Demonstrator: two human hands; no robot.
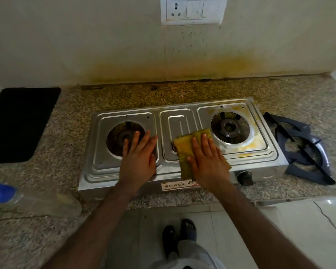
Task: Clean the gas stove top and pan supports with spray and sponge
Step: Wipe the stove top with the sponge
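Steel stove top half wiped: right hand flat on sponge, left hand flat bracing; yellow stains, pan supports remain.

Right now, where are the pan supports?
The dark pan supports lie stacked on the counter, right of the stove, off the burners.

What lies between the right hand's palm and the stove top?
The yellow-green sponge cloth, pressed flat on the stove top under the right hand, head view.
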